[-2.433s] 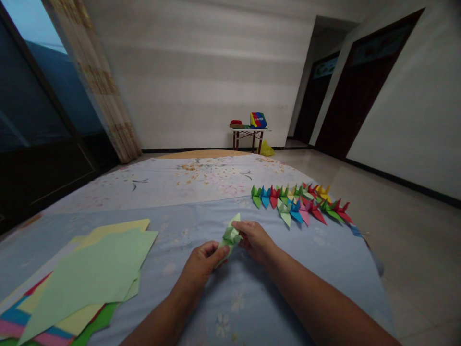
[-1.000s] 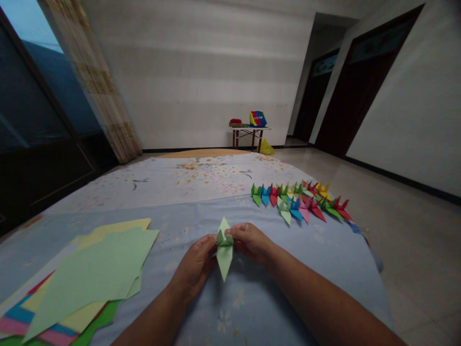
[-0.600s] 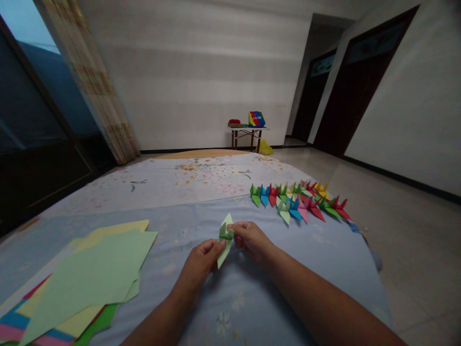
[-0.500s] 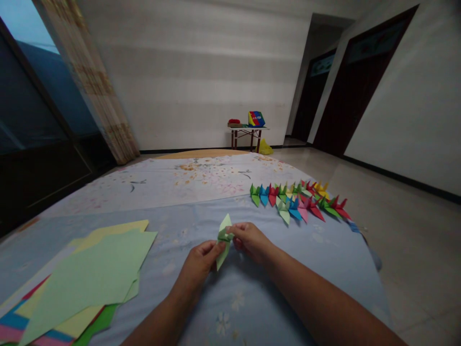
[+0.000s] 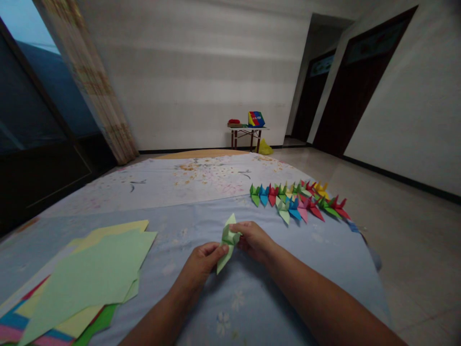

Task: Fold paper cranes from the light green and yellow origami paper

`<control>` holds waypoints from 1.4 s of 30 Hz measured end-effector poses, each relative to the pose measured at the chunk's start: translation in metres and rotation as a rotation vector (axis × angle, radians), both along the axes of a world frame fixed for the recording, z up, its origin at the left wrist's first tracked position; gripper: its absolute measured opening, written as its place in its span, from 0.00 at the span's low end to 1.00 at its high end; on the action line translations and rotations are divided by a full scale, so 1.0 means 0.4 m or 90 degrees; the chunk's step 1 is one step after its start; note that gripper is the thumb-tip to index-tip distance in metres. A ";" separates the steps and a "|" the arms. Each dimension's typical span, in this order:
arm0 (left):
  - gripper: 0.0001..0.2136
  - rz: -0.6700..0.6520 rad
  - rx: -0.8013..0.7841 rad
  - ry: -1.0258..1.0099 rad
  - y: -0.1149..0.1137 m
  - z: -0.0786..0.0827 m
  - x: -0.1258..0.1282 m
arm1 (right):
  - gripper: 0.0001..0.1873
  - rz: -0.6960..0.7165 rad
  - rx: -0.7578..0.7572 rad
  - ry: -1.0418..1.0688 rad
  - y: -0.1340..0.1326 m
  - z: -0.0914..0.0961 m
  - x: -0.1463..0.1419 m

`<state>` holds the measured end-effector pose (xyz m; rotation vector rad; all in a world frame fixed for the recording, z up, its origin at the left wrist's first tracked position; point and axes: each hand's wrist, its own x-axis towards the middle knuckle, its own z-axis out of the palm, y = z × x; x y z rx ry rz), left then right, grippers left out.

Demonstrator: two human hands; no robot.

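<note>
A pale green folded paper piece (image 5: 226,242), pointed at its top and bottom ends, is held just above the blue cloth between both hands. My left hand (image 5: 206,257) pinches its lower left side with thumb and fingers. On the other side, my right hand (image 5: 254,239) grips the right edge, thumb and fingers closed on a small flap. The fingertips behind the paper are hidden. Several folded paper cranes (image 5: 283,206) in green, blue, red, pink and yellow stand in rows at the right. To the left lies a stack of coloured paper sheets (image 5: 93,269), pale green on top.
A blue floral cloth (image 5: 162,307) covers the near part of the round table, with a white floral cloth (image 5: 201,178) beyond it. Against the far wall, a small table (image 5: 248,129) carries a colourful box (image 5: 256,118). A yellow bag (image 5: 264,147) sits beside it on the floor.
The folded paper has shifted slightly right and turned, showing more of its middle face. My right hand has moved a little to the right with the flap; my left hand keeps its pinch.
</note>
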<state>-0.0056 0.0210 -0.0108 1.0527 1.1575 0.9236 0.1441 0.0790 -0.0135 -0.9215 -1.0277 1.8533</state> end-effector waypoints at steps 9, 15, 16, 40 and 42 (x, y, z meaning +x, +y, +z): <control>0.19 0.023 0.020 -0.006 -0.008 0.017 0.007 | 0.18 0.027 -0.003 -0.013 0.000 0.000 0.001; 0.16 0.038 0.011 -0.097 -0.006 0.023 0.011 | 0.22 0.015 0.016 -0.063 -0.001 0.003 -0.004; 0.15 0.051 0.003 -0.114 -0.006 0.025 0.012 | 0.22 -0.002 0.024 -0.072 0.001 0.004 -0.004; 0.21 0.233 0.147 0.043 0.026 -0.005 -0.037 | 0.08 -0.136 0.498 -0.351 0.024 0.046 0.059; 0.21 0.220 0.162 0.076 0.025 -0.005 -0.036 | 0.07 -0.145 0.508 -0.414 0.026 0.048 0.085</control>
